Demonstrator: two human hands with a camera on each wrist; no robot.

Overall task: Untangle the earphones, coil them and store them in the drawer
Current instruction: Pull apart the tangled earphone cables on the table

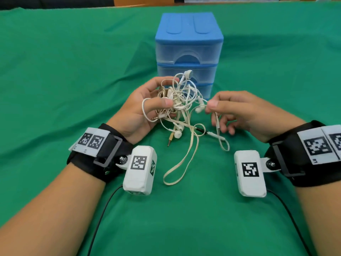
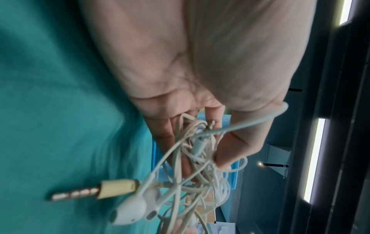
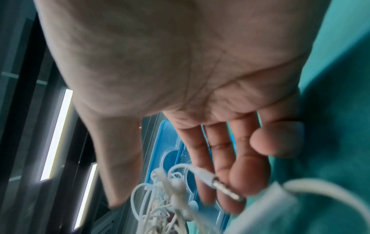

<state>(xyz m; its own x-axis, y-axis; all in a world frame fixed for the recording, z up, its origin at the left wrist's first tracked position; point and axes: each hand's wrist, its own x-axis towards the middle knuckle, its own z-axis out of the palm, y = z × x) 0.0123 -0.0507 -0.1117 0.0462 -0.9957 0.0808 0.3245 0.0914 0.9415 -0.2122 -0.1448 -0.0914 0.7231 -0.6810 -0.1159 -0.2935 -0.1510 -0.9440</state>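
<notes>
A tangled bundle of white earphones (image 1: 180, 100) hangs in the air between my hands, above the green cloth. My left hand (image 1: 145, 106) grips the knot, thumb pressed on it, a loop round the thumb. In the left wrist view the earphones (image 2: 192, 166) lie against the fingers, with a gold jack plug (image 2: 100, 189) and an earbud (image 2: 130, 212) hanging near the camera. My right hand (image 1: 238, 111) pinches a white strand between thumb and forefinger. Loose loops and plugs dangle down to the cloth. The blue drawer unit (image 1: 188, 50) stands just behind, its drawers closed.
A green cloth (image 1: 55, 89) covers the whole table. A flat cream cable loop (image 1: 177, 172) trails toward me between the wrist cameras. Black camera cables (image 1: 103, 215) run down from each wrist. Wooden furniture shows past the far edge.
</notes>
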